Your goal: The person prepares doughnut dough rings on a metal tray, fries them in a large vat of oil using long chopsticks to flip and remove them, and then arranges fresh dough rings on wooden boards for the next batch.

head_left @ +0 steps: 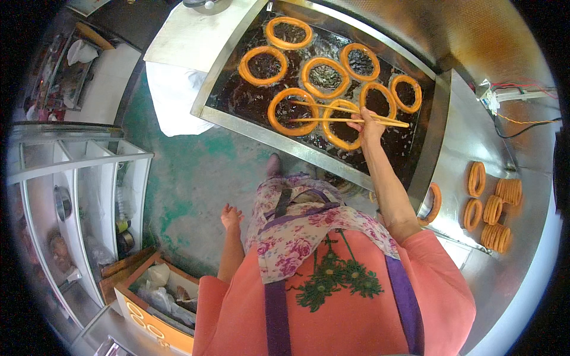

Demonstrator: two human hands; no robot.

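Observation:
My right hand (371,129) grips a pair of long wooden chopsticks (393,123) above a wide metal fryer (255,132) of dark oil. Their tips are spread apart over the middle of a golden fried dough ring (274,115) near the fryer's front edge. The shafts cross above a second dough ring (328,132), partly hidden by them and my hand. Several more rings, among them a far one (271,31), float around these. Away from the fryer, my left hand (231,217) hangs over the floor, fingers apart, with nothing in it.
Stacks of fried rings (496,237) stand on the metal counter at right; one ring (435,204) leans near the fryer's corner. Wires (516,118) run along the right wall. White shelves (77,172) and an open box with plastic bags (157,305) are at left. A white-covered table (184,47) adjoins the fryer.

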